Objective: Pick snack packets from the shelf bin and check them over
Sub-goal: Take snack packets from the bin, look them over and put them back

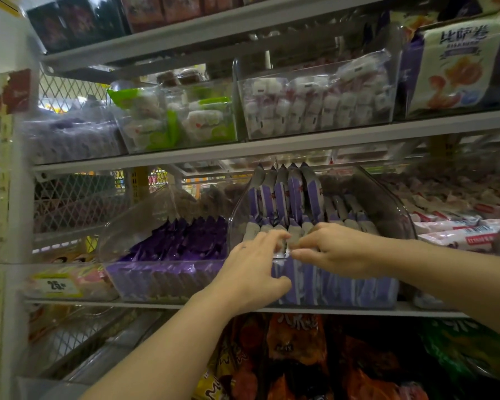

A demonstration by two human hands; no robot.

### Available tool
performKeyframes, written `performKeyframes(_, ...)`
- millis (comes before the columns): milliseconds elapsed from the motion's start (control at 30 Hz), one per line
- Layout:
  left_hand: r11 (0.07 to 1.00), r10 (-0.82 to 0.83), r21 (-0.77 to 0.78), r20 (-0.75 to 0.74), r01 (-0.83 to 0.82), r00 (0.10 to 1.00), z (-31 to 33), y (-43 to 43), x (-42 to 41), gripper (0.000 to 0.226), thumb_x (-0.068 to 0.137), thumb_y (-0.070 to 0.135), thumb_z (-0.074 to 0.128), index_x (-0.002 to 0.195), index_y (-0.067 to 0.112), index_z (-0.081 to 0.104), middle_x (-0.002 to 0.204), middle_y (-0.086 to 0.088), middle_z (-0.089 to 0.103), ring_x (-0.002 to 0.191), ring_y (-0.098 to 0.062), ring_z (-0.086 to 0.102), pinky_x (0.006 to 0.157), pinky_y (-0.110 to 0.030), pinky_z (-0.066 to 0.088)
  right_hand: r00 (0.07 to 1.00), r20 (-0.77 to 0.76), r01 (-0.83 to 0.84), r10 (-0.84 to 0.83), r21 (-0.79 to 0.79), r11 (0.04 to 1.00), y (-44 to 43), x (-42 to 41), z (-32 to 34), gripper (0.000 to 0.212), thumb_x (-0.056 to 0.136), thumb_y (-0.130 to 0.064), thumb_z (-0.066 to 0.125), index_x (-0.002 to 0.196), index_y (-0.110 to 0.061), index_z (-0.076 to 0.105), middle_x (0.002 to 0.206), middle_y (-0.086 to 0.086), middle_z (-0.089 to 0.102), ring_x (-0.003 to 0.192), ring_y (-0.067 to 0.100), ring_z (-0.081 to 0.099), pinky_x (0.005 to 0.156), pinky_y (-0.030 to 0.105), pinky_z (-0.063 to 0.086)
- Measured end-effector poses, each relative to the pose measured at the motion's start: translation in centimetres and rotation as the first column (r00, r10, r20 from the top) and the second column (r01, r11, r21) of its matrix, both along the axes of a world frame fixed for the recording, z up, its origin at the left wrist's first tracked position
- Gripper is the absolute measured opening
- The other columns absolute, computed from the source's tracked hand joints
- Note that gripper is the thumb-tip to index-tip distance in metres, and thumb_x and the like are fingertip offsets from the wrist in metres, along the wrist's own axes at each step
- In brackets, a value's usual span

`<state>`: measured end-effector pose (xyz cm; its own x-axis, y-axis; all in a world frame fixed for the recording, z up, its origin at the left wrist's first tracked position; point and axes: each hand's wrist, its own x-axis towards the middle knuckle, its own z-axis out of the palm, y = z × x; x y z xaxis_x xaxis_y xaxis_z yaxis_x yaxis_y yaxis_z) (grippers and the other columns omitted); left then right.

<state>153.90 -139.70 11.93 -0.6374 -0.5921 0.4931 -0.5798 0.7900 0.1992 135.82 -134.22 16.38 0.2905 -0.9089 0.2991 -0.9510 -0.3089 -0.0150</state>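
I see a metal shelf (358,311) carrying a clear plastic bin (406,223). The bin holds purple-and-white snack packets (296,192) standing upright in rows. The left hand (253,269) hooks its fingers over the bin's front rim, with the thumb on the outer wall; I cannot tell whether it grips a packet. The right hand (339,249) pinches the top of a front-row packet (294,241).

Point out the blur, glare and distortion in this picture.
Head view: the wide-angle lens bows the shelf rail; motion smears the left hand and right hand over the purple packets; glare streaks the clear bin; the bottom-shelf bags lie dim.
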Motion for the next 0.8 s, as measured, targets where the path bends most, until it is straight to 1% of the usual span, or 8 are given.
performKeyframes(67,0.991,0.022,-0.137,0.088,-0.01,0.996,-0.5,-0.2,-0.1,0.062,0.076,0.049,0.05,0.135,0.044,0.03,0.129,0.017,0.044,0.121,-0.01,0.04,0.105,-0.032,0.024,0.999,0.048,0.008,-0.012,0.081,0.997,0.7,-0.2,1.0,0.039,0.099,-0.047,0.038,0.118,-0.025,0.066,0.103,-0.011,0.067,0.092,0.009,0.06,0.08,0.025,0.047)
performKeyframes(200,0.972,0.06,-0.232,0.117,-0.031,0.991,-1.0,-0.8,-0.2,0.061,0.081,0.052,0.048,0.14,0.041,0.036,0.147,0.018,0.032,0.135,-0.01,0.029,0.113,-0.036,0.018,0.999,-0.028,-0.024,0.026,0.093,0.995,1.3,-1.0,2.7,0.023,0.096,-0.025,0.056,0.114,-0.025,0.07,0.098,-0.015,0.068,0.084,-0.002,0.062,0.076,0.014,0.051)
performKeyframes(333,0.977,0.065,-0.208,0.12,-0.039,0.991,-0.9,-0.8,-0.2,0.061,0.084,0.05,0.05,0.142,0.041,0.036,0.154,0.021,0.029,0.142,-0.007,0.023,0.117,-0.044,0.012,0.991,-0.123,-0.029,0.05,0.166,0.986,1.0,-0.7,3.5,0.024,0.093,-0.017,0.06,0.114,-0.025,0.07,0.112,-0.007,0.069,0.099,0.006,0.064,0.091,0.029,0.053)
performKeyframes(467,0.98,0.098,-0.188,0.167,-0.066,0.981,-0.4,-0.5,-0.3,0.064,0.085,0.049,0.048,0.145,0.039,0.033,0.155,0.018,0.03,0.142,-0.01,0.025,0.117,-0.046,0.017,0.972,-0.216,-0.059,0.09,0.147,0.987,0.1,-0.2,3.8,0.025,0.09,-0.018,0.065,0.113,-0.025,0.07,0.086,-0.027,0.053,0.084,0.002,0.058,0.077,0.016,0.052)
performKeyframes(567,0.981,0.1,-0.181,0.179,-0.067,0.979,-0.3,-0.5,-0.2,0.062,0.086,0.049,0.048,0.145,0.037,0.034,0.155,0.017,0.031,0.142,-0.011,0.027,0.117,-0.045,0.018,0.959,-0.261,-0.095,0.112,0.075,0.993,-0.4,-0.2,3.3,0.021,0.089,-0.023,0.067,0.109,-0.027,0.071,0.077,-0.029,0.046,0.071,-0.006,0.052,0.062,0.006,0.04)
performKeyframes(633,0.981,0.105,-0.178,0.176,-0.073,0.979,-0.3,-0.5,-0.3,0.062,0.085,0.049,0.048,0.144,0.037,0.035,0.154,0.016,0.033,0.141,-0.011,0.028,0.117,-0.044,0.018,0.961,-0.242,-0.137,0.136,0.013,0.99,-0.5,-0.5,2.7,0.017,0.089,-0.024,0.065,0.105,-0.026,0.072,0.077,-0.029,0.045,0.07,-0.012,0.052,0.061,0.004,0.04)
performKeyframes(700,0.982,0.107,-0.169,0.17,-0.078,0.98,-0.3,-0.4,-0.4,0.063,0.084,0.05,0.048,0.144,0.038,0.035,0.153,0.016,0.035,0.14,-0.011,0.029,0.116,-0.044,0.017,0.973,-0.175,-0.159,0.149,-0.043,0.986,-0.3,-1.1,2.2,0.015,0.089,-0.022,0.065,0.101,-0.027,0.073,0.079,-0.027,0.049,0.073,-0.016,0.053,0.072,0.005,0.045)
performKeyframes(800,0.984,0.099,-0.165,0.159,-0.072,0.982,-0.4,-0.4,-0.4,0.062,0.082,0.051,0.048,0.142,0.041,0.037,0.151,0.018,0.038,0.138,-0.009,0.031,0.116,-0.043,0.017,0.992,-0.052,-0.116,0.111,-0.1,0.988,0.1,-1.9,2.0,0.016,0.091,-0.018,0.062,0.1,-0.029,0.07,0.086,-0.018,0.059,0.075,-0.004,0.058,0.076,0.016,0.052)
